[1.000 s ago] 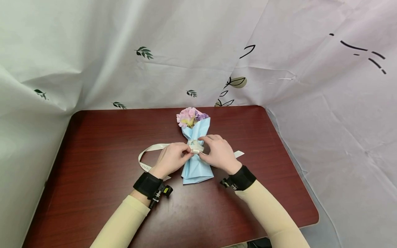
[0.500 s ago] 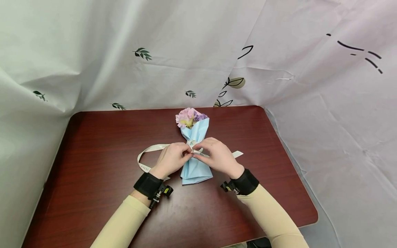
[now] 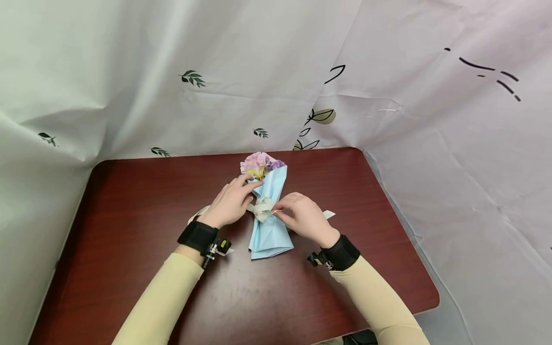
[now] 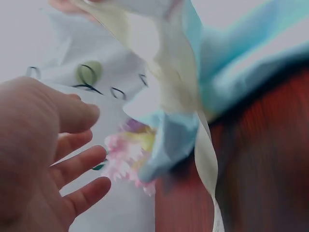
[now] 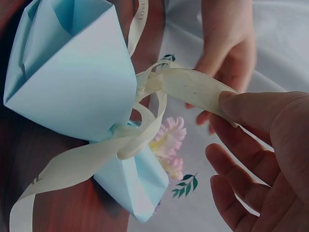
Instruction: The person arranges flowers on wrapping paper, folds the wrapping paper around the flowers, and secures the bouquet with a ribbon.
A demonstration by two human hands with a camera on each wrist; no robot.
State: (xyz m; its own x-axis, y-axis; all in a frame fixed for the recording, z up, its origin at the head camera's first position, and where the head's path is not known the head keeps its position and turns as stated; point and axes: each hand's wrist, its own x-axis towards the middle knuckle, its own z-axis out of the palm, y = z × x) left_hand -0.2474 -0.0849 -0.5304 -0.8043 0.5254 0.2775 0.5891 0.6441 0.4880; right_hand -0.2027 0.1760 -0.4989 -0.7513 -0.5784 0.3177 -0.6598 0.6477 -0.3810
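A small bouquet with pink and purple flowers (image 3: 258,162) lies on the table, wrapped in light blue paper (image 3: 271,237). Cream ribbon (image 3: 261,207) circles its narrow waist and forms loops there. My right hand (image 3: 304,218) pinches a loop of that ribbon between thumb and forefinger, plainly seen in the right wrist view, its other fingers loosely bent. My left hand (image 3: 233,201) hovers at the bouquet's left side, fingers spread near the flowers and upper paper. In the left wrist view, nothing is between the left thumb (image 4: 79,113) and fingers.
The dark red-brown table (image 3: 138,201) has rounded corners. One ribbon tail (image 3: 329,214) sticks out to the right of the bouquet; another runs left, partly hidden under the left hand. A pale curtain (image 3: 224,105) with leaf prints hangs behind the table.
My left hand has let go of the ribbon and moved up and left, its fingers spreading. My right hand, first around the loops, now pinches a loop and draws it slightly right.
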